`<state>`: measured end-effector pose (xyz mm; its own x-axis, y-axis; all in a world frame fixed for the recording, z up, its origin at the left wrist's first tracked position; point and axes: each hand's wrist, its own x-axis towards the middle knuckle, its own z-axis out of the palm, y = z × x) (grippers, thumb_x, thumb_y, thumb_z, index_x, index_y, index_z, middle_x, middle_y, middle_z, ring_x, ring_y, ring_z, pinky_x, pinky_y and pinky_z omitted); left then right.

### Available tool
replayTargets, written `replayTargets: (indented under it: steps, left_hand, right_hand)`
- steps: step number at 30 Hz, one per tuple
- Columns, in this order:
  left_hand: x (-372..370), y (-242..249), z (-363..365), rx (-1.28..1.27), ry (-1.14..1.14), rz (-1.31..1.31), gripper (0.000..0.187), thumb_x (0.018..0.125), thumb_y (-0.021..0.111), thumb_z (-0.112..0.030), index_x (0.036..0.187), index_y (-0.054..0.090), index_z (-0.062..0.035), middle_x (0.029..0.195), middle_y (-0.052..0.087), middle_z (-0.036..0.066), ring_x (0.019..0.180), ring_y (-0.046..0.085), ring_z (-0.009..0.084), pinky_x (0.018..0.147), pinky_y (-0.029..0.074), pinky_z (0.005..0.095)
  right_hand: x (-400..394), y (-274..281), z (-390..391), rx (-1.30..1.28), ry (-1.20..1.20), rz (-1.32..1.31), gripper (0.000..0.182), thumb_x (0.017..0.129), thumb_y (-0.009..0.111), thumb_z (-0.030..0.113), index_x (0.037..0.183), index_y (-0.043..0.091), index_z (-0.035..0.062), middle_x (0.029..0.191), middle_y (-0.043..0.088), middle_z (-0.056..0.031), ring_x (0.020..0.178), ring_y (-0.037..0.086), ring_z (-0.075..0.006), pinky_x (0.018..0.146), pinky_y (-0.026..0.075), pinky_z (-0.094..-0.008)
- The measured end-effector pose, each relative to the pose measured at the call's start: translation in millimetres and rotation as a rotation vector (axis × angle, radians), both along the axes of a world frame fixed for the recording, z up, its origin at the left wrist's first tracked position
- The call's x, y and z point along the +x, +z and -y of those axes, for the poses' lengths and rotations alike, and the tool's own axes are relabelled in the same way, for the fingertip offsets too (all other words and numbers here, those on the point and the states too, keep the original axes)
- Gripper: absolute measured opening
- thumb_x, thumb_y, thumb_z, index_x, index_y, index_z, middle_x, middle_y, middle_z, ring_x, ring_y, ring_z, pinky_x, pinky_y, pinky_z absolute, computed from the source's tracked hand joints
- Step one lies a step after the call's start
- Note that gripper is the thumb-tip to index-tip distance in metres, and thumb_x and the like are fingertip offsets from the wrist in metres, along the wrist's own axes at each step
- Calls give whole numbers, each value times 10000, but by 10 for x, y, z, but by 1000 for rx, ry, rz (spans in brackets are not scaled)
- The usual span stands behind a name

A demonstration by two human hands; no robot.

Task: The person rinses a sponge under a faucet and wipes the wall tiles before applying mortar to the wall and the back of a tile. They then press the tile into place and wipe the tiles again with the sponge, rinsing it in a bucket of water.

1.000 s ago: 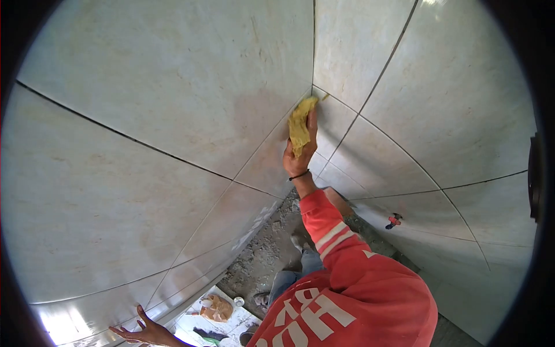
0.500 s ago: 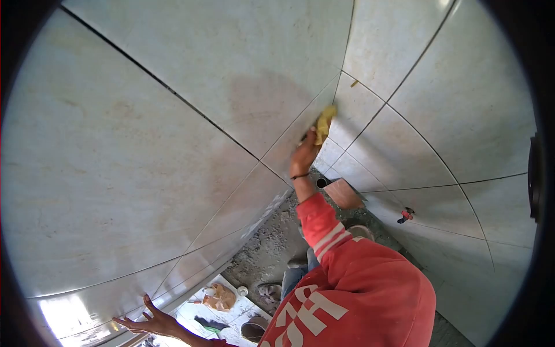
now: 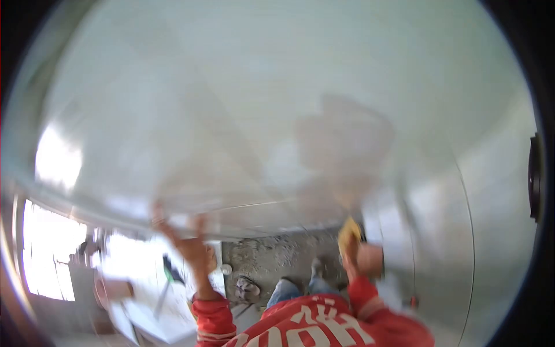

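My right hand [image 3: 350, 255] is closed around a crumpled yellow cloth [image 3: 348, 231], low down near the corner where two tiled walls meet. Its upper end points at the large pale wall tiles [image 3: 260, 115] that fill most of the view. On the other side, my left hand [image 3: 188, 246] is raised with its fingers spread, close to the lower part of the same wall; it holds nothing. Motion blur smears the wall and the left fingertips. Both arms are in red sleeves.
Rough grey floor [image 3: 277, 248] with rubble lies below, under my feet. A pinkish block [image 3: 371, 260] stands behind the right hand. Lower right is a small red fitting [image 3: 413, 302] on the wall. Shoes [image 3: 247, 287] and a small white container [image 3: 226, 269] lie left of my legs.
The view has swung left, away from the corner. My right hand has come down from the wall joint with the cloth still in it. My left hand stays spread near the wall.
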<state>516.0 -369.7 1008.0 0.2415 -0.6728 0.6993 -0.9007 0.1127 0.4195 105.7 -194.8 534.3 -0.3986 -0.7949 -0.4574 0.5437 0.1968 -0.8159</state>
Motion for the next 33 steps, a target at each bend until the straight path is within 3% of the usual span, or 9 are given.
replayTargets:
  steps: [1, 5, 7, 11, 15, 18, 26, 30, 33]
  left_hand:
    - [-79, -247, -214, 278, 141, -607, 1043, 791, 939, -312, 1605, 349, -35, 1535, 499, 210, 1422, 475, 398, 1183, 397, 504]
    - [-376, -661, -966, 511, -300, -376, 1016, 882, 845, -454, 1594, 308, 32, 1554, 451, 264, 1459, 426, 410, 1208, 350, 502]
    - [-458, -1177, -1332, 772, -340, -1269, 973, 938, 768, -530, 1604, 300, 3, 1547, 475, 203, 1421, 478, 349, 1185, 391, 481]
    - [-66, -1264, -1311, 554, -605, -2135, 833, 953, 768, -461, 1582, 389, -69, 1477, 563, 123, 1339, 568, 271, 1105, 473, 429]
    - [747, -716, -875, 183, -292, -2039, 505, 997, 632, -372, 1391, 563, -64, 1184, 649, 62, 1059, 646, 197, 912, 538, 371]
    - [1559, -211, -564, -112, -144, -1433, 413, 1008, 681, -224, 1370, 573, -57, 1145, 637, 45, 1045, 621, 179, 929, 513, 358]
    - [2828, 1895, 610, -1018, 179, -138, 547, 859, 624, 42, 1384, 477, -3, 1257, 524, 206, 1149, 560, 354, 1022, 462, 437]
    - [3016, 2945, 810, -1071, 42, -183, 390, 850, 666, -20, 1233, 611, 23, 1146, 589, 205, 1079, 590, 374, 958, 481, 460]
    - [3106, 3289, 905, -995, 109, -233, 295, 856, 702, -97, 1110, 689, 52, 1044, 624, 208, 999, 631, 384, 897, 497, 450]
  right_hand:
    - [-16, 464, 7, 54, 16, -24, 584, 1106, 490, 460, 1524, 488, 53, 1427, 615, -91, 1304, 598, -220, 1085, 482, -387]
    - [1201, 2124, 480, -207, 444, -284, 591, 1068, 585, 391, 1496, 490, -4, 1431, 583, -121, 1316, 563, -252, 1097, 463, -425]
    - [1728, 2909, 579, -584, 627, -670, 572, 1041, 617, 288, 1495, 481, -32, 1459, 565, -177, 1330, 557, -314, 1102, 450, -473]
    - [2713, 3743, 873, -1003, 948, -1005, 576, 966, 666, 273, 1432, 537, -40, 1452, 565, -257, 1367, 538, -430, 1154, 404, -517]
    - [3384, 4210, 1207, -1175, 1014, -1057, 629, 901, 717, 188, 1459, 520, -26, 1481, 554, -263, 1444, 477, -446, 1192, 373, -525]
    - [3657, 4240, 1243, -1104, 966, -938, 618, 881, 732, 114, 1451, 536, -22, 1416, 616, -252, 1365, 555, -447, 1141, 437, -502]
    - [3243, 1979, 1147, -508, 896, -1187, 234, 930, 727, 210, 1079, 735, 30, 969, 761, -166, 903, 749, -327, 820, 581, -419]
    - [2212, 710, 599, -109, 855, -1417, 184, 943, 711, 200, 1062, 740, 63, 960, 773, -146, 867, 768, -334, 736, 608, -438]
    - [2353, 1107, 631, -43, 813, -1319, 183, 947, 706, 201, 1069, 736, 68, 949, 770, -142, 851, 765, -328, 721, 606, -435]
